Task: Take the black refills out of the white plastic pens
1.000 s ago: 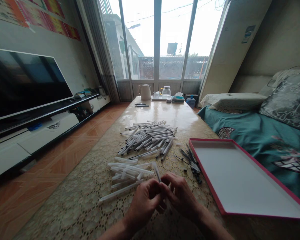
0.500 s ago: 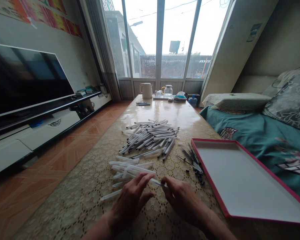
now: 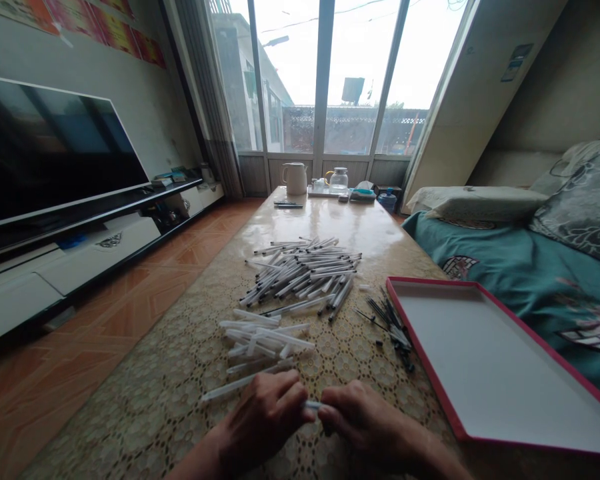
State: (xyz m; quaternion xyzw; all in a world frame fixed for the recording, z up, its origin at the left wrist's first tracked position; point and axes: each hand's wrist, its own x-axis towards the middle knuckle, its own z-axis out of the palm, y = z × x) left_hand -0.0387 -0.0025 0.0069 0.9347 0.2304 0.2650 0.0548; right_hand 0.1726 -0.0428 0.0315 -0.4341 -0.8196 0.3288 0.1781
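Note:
A pen [image 3: 312, 405] spans the small gap between my two hands, low over the near part of the table; most of it is hidden by my fingers. My left hand [image 3: 275, 410] is closed around one end. My right hand [image 3: 355, 415] pinches the other end between thumb and fingers. Just beyond my left hand lies a loose heap of clear white pen barrels [image 3: 260, 337]. Farther up the table is a larger pile of pens [image 3: 305, 270] with dark ends. To the right, black refills and small black pen parts [image 3: 393, 327] lie scattered.
A shallow white tray with a pink rim [image 3: 430, 373] stands along the table's right side. At the far end are a beige jug [image 3: 295, 179], a glass pot [image 3: 339, 181] and a tissue pack [image 3: 363, 192]. A sofa [image 3: 495, 267] borders the right.
My left hand has closed on the pen, its fingers spread before. Both hands have come slightly nearer to me with the pen. The view has shifted a little.

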